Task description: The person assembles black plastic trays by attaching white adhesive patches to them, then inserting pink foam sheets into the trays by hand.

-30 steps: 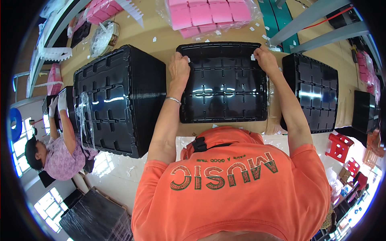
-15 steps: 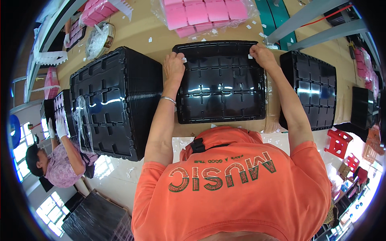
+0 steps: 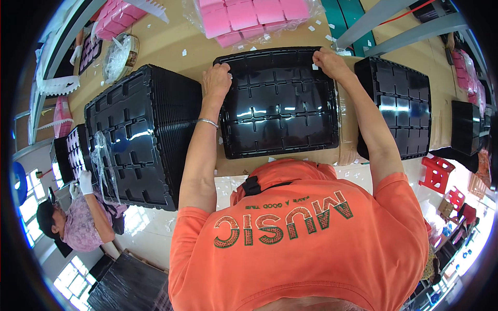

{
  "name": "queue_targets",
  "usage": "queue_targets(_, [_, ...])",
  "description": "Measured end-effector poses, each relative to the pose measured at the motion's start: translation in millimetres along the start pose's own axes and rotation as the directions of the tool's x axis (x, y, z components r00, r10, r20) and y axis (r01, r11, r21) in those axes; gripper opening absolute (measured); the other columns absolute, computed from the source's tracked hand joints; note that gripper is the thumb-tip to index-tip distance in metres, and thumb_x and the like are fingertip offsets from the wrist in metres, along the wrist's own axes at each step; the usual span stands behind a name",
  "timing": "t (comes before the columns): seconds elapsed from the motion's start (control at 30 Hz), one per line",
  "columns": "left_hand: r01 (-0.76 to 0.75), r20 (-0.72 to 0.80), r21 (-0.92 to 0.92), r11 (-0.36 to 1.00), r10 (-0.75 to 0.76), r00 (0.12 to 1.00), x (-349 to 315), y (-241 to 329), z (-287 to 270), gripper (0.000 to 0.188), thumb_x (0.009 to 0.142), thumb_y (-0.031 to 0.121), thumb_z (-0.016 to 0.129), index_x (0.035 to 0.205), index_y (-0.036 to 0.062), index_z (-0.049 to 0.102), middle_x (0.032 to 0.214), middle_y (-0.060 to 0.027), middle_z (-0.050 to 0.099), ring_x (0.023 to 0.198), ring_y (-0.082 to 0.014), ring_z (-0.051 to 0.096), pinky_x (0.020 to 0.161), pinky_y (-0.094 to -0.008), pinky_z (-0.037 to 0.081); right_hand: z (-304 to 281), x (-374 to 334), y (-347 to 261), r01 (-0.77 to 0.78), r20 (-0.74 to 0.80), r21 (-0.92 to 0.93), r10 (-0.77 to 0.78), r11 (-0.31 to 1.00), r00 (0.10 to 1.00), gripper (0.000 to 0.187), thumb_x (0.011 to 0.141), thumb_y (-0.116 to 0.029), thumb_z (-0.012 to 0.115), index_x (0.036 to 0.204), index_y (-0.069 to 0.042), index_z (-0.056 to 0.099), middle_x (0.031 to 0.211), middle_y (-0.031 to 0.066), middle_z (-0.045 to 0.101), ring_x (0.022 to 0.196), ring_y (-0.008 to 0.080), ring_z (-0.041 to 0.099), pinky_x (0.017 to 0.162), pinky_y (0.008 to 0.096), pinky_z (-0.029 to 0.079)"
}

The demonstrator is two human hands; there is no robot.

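A shallow black plastic tray, moulded with a grid of ribs, lies in front of me on the cardboard-covered table. My left hand is closed at its far left corner, fingers bent over the rim. At the far right corner my right hand is closed on the rim in the same way. A small white piece shows just under the right fingertips. Another bit of white is at the left fingertips, mostly hidden by them.
A tall stack of black trays stands to the left; a lower stack is on the right. Pink foam blocks in clear plastic lie beyond. White scraps dot the table. A metal frame crosses upper right. A gloved co-worker works at left.
The whole view has shifted slightly. Both my hands remain at the tray's far corners, and the white piece by my left fingers shows less. The co-worker's gloved hands have moved lower.
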State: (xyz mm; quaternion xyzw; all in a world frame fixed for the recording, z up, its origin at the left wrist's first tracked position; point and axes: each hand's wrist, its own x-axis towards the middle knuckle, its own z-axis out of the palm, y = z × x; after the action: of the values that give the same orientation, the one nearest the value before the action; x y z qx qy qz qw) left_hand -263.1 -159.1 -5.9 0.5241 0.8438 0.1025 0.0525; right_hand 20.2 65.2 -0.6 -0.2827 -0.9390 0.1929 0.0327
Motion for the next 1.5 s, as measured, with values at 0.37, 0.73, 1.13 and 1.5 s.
queue_targets(0.37, [0.031, -0.062, -0.042, 0.999, -0.034, 0.998, 0.8, -2.0, 7.0, 0.002, 0.076, 0.013, 0.061, 0.075, 0.0113, 0.06, 0.078, -0.0092, 0.058, 0.079, -0.0299, 0.059, 0.07, -0.0448, 0.04, 2.3, -3.6, -8.9, 0.024, -0.012, -0.147, -0.026, 0.989, 1.0, 0.005, 0.082, -0.012, 0.055, 0.086, -0.009, 0.054, 0.09, 0.011, 0.054, 0.093, 0.0307, 0.057, 0.076, 0.0414, 0.047])
queue_targets(0.73, [0.0, -0.179, -0.071, 0.997, -0.013, 0.984, -4.1, -7.3, 13.5, 0.006, 0.075, 0.015, 0.064, 0.074, 0.012, 0.06, 0.075, -0.0068, 0.055, 0.076, -0.0292, 0.057, 0.068, -0.0439, 0.039, -34.3, -168.3, -82.2, -0.062, -0.081, -0.036, 0.059, 0.997, 0.995, 0.009, 0.086, -0.011, 0.051, 0.09, -0.005, 0.056, 0.088, 0.0137, 0.054, 0.083, 0.0323, 0.058, 0.065, 0.0423, 0.048])
queue_targets(1.13, [0.018, -0.067, 0.016, 1.0, -0.017, 0.998, -175.0, 46.7, -56.4, 0.015, 0.068, 0.0, 0.06, 0.082, 0.0045, 0.059, 0.09, -0.0115, 0.054, 0.084, -0.0302, 0.054, 0.072, -0.0408, 0.04, -46.5, -237.9, -120.2, -0.455, 0.492, 0.11, 0.35, 0.884, 0.797, 0.018, 0.083, -0.007, 0.05, 0.096, -0.005, 0.061, 0.09, 0.0192, 0.065, 0.086, 0.0346, 0.063, 0.073, 0.0441, 0.049])
queue_targets(1.5, [0.25, 0.166, -0.29, 0.924, -0.209, 0.964, -179.0, 47.2, -58.7, 0.023, 0.081, 0.023, 0.063, 0.099, 0.0088, 0.065, 0.083, -0.0175, 0.065, 0.077, -0.0368, 0.063, 0.065, -0.0445, 0.05, -39.8, 9.4, -47.7, -0.065, -0.492, 0.477, 0.328, 0.876, 0.806, 0.016, 0.088, -0.016, 0.057, 0.096, -0.003, 0.063, 0.088, 0.0146, 0.065, 0.071, 0.026, 0.065, 0.063, 0.0334, 0.05])
